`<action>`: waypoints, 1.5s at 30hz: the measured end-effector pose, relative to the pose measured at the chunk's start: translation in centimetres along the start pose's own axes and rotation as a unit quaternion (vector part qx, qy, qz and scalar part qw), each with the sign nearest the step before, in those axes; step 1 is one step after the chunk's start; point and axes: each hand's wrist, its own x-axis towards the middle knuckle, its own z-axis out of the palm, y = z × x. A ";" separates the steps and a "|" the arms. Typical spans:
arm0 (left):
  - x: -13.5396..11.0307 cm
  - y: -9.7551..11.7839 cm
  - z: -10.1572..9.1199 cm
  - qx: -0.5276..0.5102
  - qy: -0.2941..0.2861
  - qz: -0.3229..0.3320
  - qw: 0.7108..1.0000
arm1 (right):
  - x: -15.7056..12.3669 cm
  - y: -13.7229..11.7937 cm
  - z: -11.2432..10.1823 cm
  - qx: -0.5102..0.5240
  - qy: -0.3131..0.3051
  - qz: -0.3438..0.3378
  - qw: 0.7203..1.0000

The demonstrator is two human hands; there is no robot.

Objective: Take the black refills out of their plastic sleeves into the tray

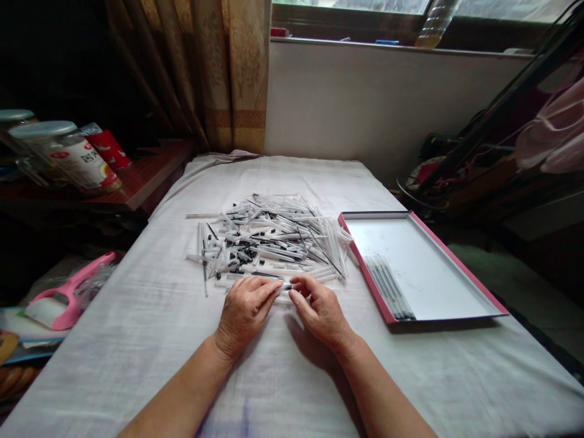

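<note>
Just in front of a heap of loose pen parts (274,234), both hands meet at a clear pen (286,286) with a dark section near its right end. My left hand (246,307) is closed round the pen's left part, hiding most of it. My right hand (322,309) pinches the right end between thumb and index finger; a small piece there is too small to name. The heap mixes clear tubes, thin dark refills and small black caps. On the right, a shallow red-edged box lid (438,267) holds several clear pens (390,286) side by side along its left wall.
A white cloth (150,365) covers the table. Jars (68,155) stand on a brown side table (159,173) at left, above a pink-handled tool (68,295). A curtain (241,79) and wall (347,103) close the far side; a dark slanting frame (483,115) stands at right.
</note>
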 end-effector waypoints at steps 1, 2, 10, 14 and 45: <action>0.0 0.0 0.0 0.000 -0.001 -0.001 1.000 | 0.0 0.0 0.0 0.010 0.000 0.001 1.000; 0.0 0.0 0.0 0.001 -0.002 0.000 1.000 | -0.1 0.0 0.1 0.016 -0.001 0.000 1.000; 0.0 0.1 0.1 0.000 0.001 0.012 1.000 | 0.2 0.2 0.0 -0.056 -0.022 -0.020 0.998; 0.0 -0.1 0.1 0.002 -0.005 0.006 1.000 | 0.0 0.0 -0.2 -0.070 -0.026 -0.023 0.997; 0.0 -0.2 0.1 0.012 -0.018 0.011 1.000 | 0.0 0.4 -0.2 -0.044 -0.029 -0.024 0.998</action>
